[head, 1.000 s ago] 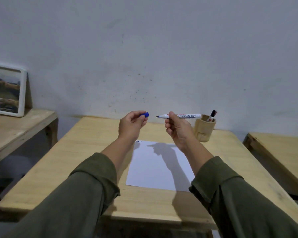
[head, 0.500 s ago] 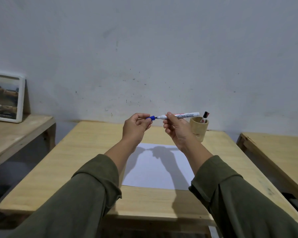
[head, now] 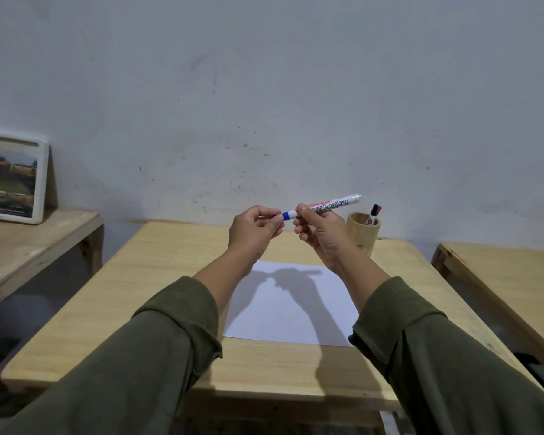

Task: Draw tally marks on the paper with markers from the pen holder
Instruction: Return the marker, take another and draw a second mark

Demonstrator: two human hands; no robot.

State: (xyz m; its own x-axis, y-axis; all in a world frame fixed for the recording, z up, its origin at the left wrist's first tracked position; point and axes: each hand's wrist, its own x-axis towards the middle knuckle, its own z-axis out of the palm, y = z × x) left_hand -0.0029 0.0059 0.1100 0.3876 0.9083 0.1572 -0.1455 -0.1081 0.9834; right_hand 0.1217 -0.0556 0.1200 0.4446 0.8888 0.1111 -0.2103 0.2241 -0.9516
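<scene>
I hold a white marker (head: 330,205) level in front of me, above the far end of the table. My right hand (head: 321,230) grips its barrel. My left hand (head: 254,229) pinches the blue cap (head: 284,215), which sits on the marker's left end. A white sheet of paper (head: 299,321) lies flat on the wooden table (head: 139,296) below my hands, partly under their shadow. A round wooden pen holder (head: 362,231) stands at the table's far right with a second marker (head: 373,214) sticking out of it.
A framed picture (head: 11,177) leans on the wall on a wooden bench (head: 29,246) to the left. Another wooden bench (head: 509,277) stands to the right. A grey wall runs behind the table.
My left hand carried the blue cap rightward from apart to onto the marker's tip. The view has tilted slightly upward.
</scene>
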